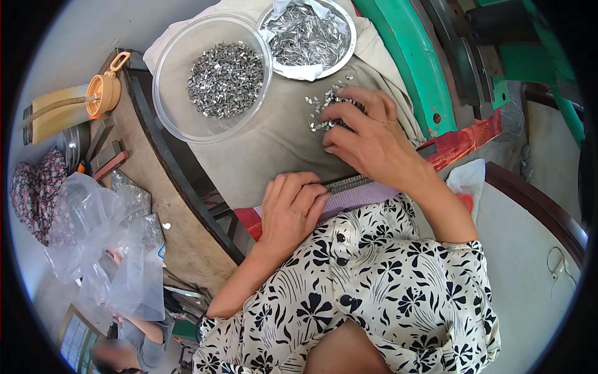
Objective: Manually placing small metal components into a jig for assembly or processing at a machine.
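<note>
My left hand [289, 206] is at the near edge of the cloth-covered work surface. Its fingers are bent and pressed together at the left end of a narrow ridged metal strip [349, 183]; the fingertips are partly hidden. Farther right, my right hand [377, 134] arches over a loose pile of small shiny metal pieces [321, 107]. Its fingers are spread and curved, their tips among the pieces, and I see none held. Purple woven fabric [354, 199] lies along the strip, against my patterned shirt.
A clear round tub [163, 103] of small metal pieces stands at far left, beside a metal bowl [352, 50] of thin slivers. Green machinery [411, 62] borders the right. Left are an orange-lidded container [103, 93] and plastic bags [93, 230]; another person [134, 346] is at lower left.
</note>
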{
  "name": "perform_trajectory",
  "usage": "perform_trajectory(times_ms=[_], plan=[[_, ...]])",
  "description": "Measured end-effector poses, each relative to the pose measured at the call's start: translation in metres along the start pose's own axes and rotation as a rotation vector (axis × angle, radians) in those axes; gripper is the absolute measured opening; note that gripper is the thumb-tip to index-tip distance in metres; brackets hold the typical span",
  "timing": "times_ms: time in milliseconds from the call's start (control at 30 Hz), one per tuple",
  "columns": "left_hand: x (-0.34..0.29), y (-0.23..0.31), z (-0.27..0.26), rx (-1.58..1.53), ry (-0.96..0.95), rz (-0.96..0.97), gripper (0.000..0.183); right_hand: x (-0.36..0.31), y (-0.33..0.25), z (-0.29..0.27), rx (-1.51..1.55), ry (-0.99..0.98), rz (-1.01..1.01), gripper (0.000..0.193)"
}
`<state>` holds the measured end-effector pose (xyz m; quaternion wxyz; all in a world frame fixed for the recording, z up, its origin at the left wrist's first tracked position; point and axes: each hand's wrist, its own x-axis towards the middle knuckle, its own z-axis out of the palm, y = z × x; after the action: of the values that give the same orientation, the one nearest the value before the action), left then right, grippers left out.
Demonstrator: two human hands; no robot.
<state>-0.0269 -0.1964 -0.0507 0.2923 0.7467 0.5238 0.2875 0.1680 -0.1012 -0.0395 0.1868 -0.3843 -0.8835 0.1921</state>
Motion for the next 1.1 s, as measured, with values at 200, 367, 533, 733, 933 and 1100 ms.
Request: perform_trajectory(times_ms=[200, 367, 533, 733, 933, 1100], plan=[[-0.005, -0.003, 0.004, 0.017, 0.007, 0.009, 0.023, -0.041, -0.016, 0.003, 0.035, 0.133, 0.045, 0.017], [-0.001, -0.003, -0.001, 0.027, -0.023, 0.038, 0.022, -0.056, -0.021, 0.008, 0.083, 0.134, 0.11, 0.018], [0.013, -0.007, -0.009, -0.064, 0.066, -0.015, 0.021, -0.016, -0.004, 0.001, -0.074, 0.22, 0.091, 0.022], [0.041, -0.015, -0.017, 0.002, 0.119, -0.071, 0.016, 0.017, 0.001, 0.006, -0.098, 0.128, 0.033, 0.012], [0.063, -0.013, -0.013, 0.063, 0.092, -0.063, 0.015, -0.002, -0.012, -0.006, -0.078, 0.092, 0.055, 0.012], [0.071, -0.012, -0.008, 0.161, 0.059, -0.097, 0.014, -0.017, -0.012, 0.004, -0.106, 0.106, 0.107, 0.011]])
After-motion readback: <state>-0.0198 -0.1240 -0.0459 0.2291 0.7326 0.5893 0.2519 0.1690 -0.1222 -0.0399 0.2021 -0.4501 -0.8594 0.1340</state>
